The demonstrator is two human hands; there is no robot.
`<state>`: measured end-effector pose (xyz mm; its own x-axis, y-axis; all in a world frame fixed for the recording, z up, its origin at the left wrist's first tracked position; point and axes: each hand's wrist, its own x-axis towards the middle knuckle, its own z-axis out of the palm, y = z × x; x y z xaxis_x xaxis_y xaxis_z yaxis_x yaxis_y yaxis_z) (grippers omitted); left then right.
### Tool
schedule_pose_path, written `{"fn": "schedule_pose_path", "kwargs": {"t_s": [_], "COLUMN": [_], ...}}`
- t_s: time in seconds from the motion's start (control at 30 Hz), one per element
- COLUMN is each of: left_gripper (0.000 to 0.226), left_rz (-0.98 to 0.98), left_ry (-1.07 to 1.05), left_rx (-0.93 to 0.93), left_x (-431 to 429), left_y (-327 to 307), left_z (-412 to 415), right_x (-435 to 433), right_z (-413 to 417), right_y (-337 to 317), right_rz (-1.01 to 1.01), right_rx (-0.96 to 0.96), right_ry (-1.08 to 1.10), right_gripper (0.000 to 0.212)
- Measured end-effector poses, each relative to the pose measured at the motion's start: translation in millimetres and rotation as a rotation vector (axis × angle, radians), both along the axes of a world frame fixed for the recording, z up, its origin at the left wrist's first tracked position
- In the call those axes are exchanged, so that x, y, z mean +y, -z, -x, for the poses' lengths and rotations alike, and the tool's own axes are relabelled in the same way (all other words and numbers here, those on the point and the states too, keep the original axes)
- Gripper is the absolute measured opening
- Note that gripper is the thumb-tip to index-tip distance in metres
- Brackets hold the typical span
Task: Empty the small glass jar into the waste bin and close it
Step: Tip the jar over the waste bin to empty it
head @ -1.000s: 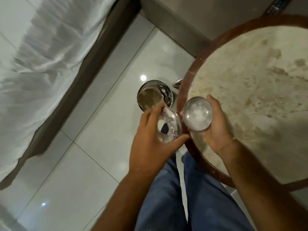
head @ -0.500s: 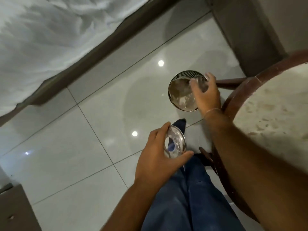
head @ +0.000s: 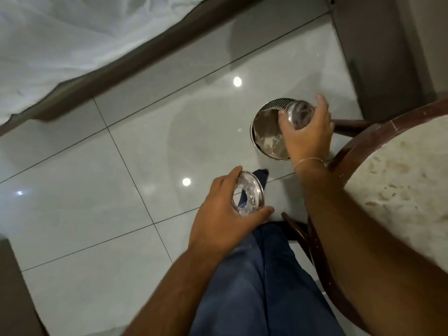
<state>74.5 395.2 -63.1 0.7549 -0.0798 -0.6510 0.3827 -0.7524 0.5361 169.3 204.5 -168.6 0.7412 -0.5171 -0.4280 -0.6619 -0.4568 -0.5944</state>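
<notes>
A: While the right hand (head: 308, 134) is gripping the small clear glass jar (head: 300, 115) around its side, it is holding it tipped over the round perforated-metal waste bin (head: 271, 104), which is standing on the pale glossy floor tiles (head: 97, 190) just beside the rim of the round marble-topped wooden table (head: 407, 170). Which step is that?

B: The emptying, I am judging. The jar is hanging above the right part of the bin's opening, not touching its rim as far as I am seeing. Whether anything is falling out, I cannot tell; the glass is blurred.

A: And the other hand?

B: The left hand (head: 218, 214) is closing thumb and fingers (head: 230, 177) around the round clear glass lid (head: 247, 197), holding it above the blue-jeaned leg (head: 254, 275), well apart from the jar.

A: Next move?

B: Probably righting the jar once empty, then bringing lid and jar mouth together squarely. Both are smooth glass, so a firm grip is mattering.
</notes>
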Motion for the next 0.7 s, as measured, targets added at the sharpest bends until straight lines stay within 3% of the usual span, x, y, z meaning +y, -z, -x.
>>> {"fn": "schedule_pose_path", "kwargs": {"t_s": [0.07,0.17,0.2,0.23,0.33,0.37,0.43,0.53,0.57,0.6,0.7], "left_gripper": [0.101,0.101,0.102,0.102,0.102,0.102,0.102,0.101,0.101,0.101,0.102], "left_rz": [0.002,0.008,0.000,-0.012,-0.029,-0.029,-0.031,-0.012,-0.007,-0.006,0.004], "left_ry": [-0.019,-0.036,-0.043,-0.054,-0.072,-0.074,-0.101,-0.152,-0.167,-0.178,-0.172], "left_rx": [-0.004,-0.001,-0.004,-0.012,-0.065,-0.075,-0.101,-0.130,-0.128,-0.126,-0.134], "left_x": [1,-1,-2,-4,-5,-5,-3,2,3,4,4], "left_y": [1,4,3,2,1,0,0,7,8,9,8], "left_z": [-1,-1,-3,-5,-14,-17,-22,-24,-24,-24,-24], "right_x": [-4,-12,-12,-7,8,7,-5,-17,-15,-7,23], "right_z": [-16,-24,-19,-14,-1,-2,-12,-26,-24,-19,-1], "right_y": [-10,-25,-24,-22,-7,-7,-13,-30,-25,-18,4], "right_rz": [0.045,0.300,0.342,0.294,-0.100,-0.121,-0.073,0.306,0.367,0.306,-0.168], "right_rx": [-0.233,-0.661,-0.697,-0.607,0.117,0.190,-0.058,-0.611,-0.691,-0.613,0.142], "right_ry": [0.055,0.095,0.070,0.026,0.015,0.077,0.136,0.136,0.084,0.023,-0.046], "right_gripper": [0.090,0.077,0.075,0.076,0.096,0.099,0.098,0.081,0.077,0.078,0.104]}}
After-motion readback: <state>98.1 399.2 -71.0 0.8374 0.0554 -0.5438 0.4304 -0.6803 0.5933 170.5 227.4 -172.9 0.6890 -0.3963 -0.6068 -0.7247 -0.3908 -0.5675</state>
